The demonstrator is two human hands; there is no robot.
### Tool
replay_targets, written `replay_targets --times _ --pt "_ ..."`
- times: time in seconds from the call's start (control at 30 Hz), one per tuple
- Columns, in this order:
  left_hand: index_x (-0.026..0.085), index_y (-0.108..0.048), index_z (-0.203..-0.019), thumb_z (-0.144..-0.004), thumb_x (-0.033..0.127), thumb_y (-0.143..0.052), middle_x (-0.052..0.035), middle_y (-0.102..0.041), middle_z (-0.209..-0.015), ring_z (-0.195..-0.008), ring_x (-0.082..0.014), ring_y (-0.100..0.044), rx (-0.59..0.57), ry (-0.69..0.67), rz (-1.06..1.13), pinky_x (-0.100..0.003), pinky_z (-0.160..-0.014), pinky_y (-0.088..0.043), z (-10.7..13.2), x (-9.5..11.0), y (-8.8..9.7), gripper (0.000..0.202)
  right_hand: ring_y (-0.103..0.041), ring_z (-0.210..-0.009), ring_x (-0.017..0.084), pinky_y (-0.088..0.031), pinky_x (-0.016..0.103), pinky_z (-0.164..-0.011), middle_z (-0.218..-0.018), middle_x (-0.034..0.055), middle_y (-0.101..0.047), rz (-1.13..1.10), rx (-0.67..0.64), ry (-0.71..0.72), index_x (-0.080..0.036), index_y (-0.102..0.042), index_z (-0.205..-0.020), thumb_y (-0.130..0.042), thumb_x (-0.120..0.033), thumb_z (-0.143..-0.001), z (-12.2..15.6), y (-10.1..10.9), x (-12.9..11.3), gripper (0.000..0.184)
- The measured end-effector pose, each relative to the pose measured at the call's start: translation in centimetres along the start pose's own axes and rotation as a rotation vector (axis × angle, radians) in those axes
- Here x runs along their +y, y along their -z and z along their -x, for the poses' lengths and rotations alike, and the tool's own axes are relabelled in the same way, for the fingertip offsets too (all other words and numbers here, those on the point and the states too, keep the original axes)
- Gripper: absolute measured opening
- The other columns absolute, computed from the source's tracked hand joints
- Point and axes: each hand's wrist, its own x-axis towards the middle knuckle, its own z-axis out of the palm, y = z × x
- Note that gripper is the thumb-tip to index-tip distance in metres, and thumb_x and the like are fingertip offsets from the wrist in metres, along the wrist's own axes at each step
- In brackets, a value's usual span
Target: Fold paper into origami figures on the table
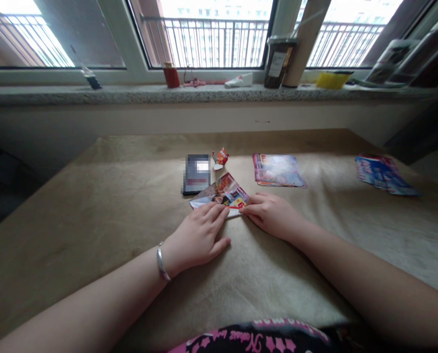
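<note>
A colourful printed sheet of paper (227, 190), folded into a triangle with a white strip along its near edge, lies on the table between my hands. My left hand (200, 233) rests palm down with its fingers stretched out, their tips pressing on that near edge; its thumb sticks out to the side on the tabletop. At the sheet's right corner, my right hand (268, 213) has its fingers drawn together on the paper, and their undersides are hidden. Just behind the sheet lies a dark, blurred-out phone-like rectangle (197, 177), next to a small red folded paper piece (221, 158).
A stack of printed sheets (279, 170) sits at the back, right of centre. Farther right is a fanned pile of blue printed sheets (384, 174). The table (94, 211) ends at a wall below a stone windowsill (131, 96) that carries a red container (171, 76) and a jar (278, 63).
</note>
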Motion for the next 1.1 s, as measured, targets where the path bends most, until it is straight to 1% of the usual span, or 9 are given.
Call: replay_targets --times 0.07,0.2,0.47,0.67,0.9,1.0,1.1 --pt "0.01 -0.039 -0.135 -0.088 0.047 -0.045 -0.0134 -0.047 -0.132 -0.123 -0.027 -0.04 -0.007 -0.005 0.018 -0.04 -0.107 -0.032 -0.14 0.04 0.26 0.061 -0.053 -0.077 0.015 -0.039 0.026 -0.067 -0.08 0.0046 -0.063 0.005 -0.004 0.005 -0.021 -0.071 -0.089 -0.051 -0.019 -0.088 -0.01 0.06 -0.05 0.02" --pt "0.015 -0.039 -0.135 -0.088 0.044 -0.046 -0.0114 -0.048 -0.129 -0.121 -0.0263 -0.042 -0.004 -0.022 0.027 -0.04 -0.105 -0.034 -0.25 0.06 0.54 0.056 -0.053 -0.078 0.016 -0.039 0.026 -0.068 -0.082 0.0047 -0.063 0.011 -0.005 0.008 -0.021 -0.071 -0.089 -0.051 -0.018 -0.087 -0.03 0.06 0.03 0.02" --pt "0.013 -0.039 -0.135 -0.089 0.045 -0.044 -0.0116 -0.047 -0.129 -0.119 -0.0273 -0.041 -0.001 -0.045 0.008 -0.04 -0.104 -0.034 -0.13 0.01 0.47 0.056 -0.054 -0.076 0.015 -0.039 0.025 -0.066 -0.079 0.0037 -0.065 0.017 -0.032 0.046 -0.021 -0.07 -0.088 -0.05 -0.019 -0.089 0.06 0.42 0.26 0.02" --pt "0.019 -0.039 -0.135 -0.09 0.04 -0.044 -0.0108 -0.047 -0.129 -0.119 -0.0266 -0.042 -0.005 -0.057 0.04 -0.041 -0.101 -0.038 -0.06 -0.16 0.66 0.05 -0.054 -0.078 0.015 -0.04 0.026 -0.068 -0.083 0.0051 -0.064 0.026 -0.031 0.068 -0.02 -0.07 -0.089 -0.05 -0.017 -0.088 0.16 0.31 0.33 0.021" --pt "0.02 -0.04 -0.135 -0.089 0.039 -0.044 -0.011 -0.045 -0.129 -0.121 -0.0277 -0.04 -0.012 -0.043 0.028 -0.042 -0.103 -0.036 0.02 -0.1 0.51 0.05 -0.054 -0.078 0.016 -0.041 0.027 -0.067 -0.083 0.0053 -0.064 0.046 -0.043 0.059 -0.019 -0.071 -0.089 -0.05 -0.016 -0.087 0.07 0.69 -0.09 0.021" --pt "0.02 -0.04 -0.135 -0.09 0.04 -0.043 -0.0113 -0.046 -0.129 -0.12 -0.0279 -0.041 -0.005 -0.049 0.021 -0.043 -0.103 -0.036 0.06 -0.1 0.52 0.05 -0.054 -0.077 0.016 -0.04 0.027 -0.065 -0.081 0.005 -0.064 0.072 -0.048 0.074 -0.02 -0.07 -0.092 -0.05 -0.017 -0.088 0.16 0.78 -0.14 0.021" --pt "0.02 -0.04 -0.136 -0.09 0.04 -0.043 -0.0115 -0.046 -0.128 -0.12 -0.0278 -0.041 0.003 -0.054 0.019 -0.043 -0.103 -0.036 0.07 -0.08 0.58 0.05 -0.054 -0.076 0.016 -0.041 0.027 -0.064 -0.081 0.0052 -0.063 0.085 -0.021 0.131 -0.02 -0.069 -0.098 -0.047 -0.017 -0.089 0.25 0.6 -0.07 0.024"
